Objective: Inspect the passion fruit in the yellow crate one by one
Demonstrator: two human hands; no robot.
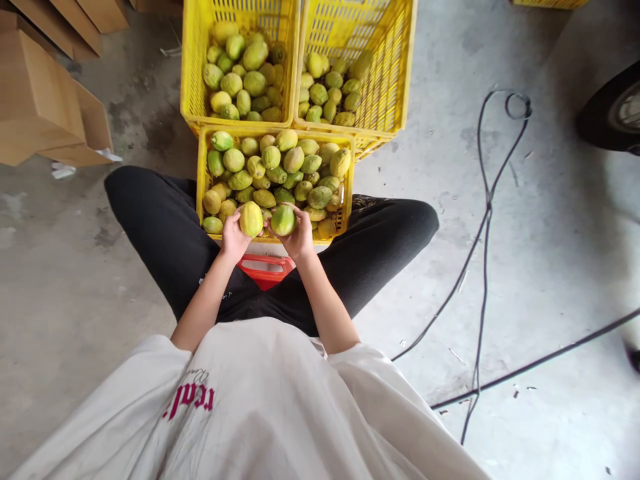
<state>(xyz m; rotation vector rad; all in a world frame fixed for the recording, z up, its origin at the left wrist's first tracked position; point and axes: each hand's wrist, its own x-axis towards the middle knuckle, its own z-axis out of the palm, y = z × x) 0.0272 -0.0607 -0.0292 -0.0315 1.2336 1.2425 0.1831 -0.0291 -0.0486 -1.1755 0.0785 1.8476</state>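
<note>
My left hand (233,236) is closed round a yellow lemon (251,219) with faint green streaks. A greener lemon (283,221) sits in the grip of my right hand (301,237), close beside the first. Both hands are over the near edge of a yellow plastic crate (201,183), which stands between my legs. Many green and yellow lemons (271,157) fill it. The fingers under the two held fruits are partly hidden.
Two more yellow crates, a left one (188,73) and a right one (406,73), stand behind, with lemons inside. A red plastic seat (265,267) shows between my legs. Cardboard boxes (40,100) are at left; black cables (485,220) and a tyre (607,110) are at right.
</note>
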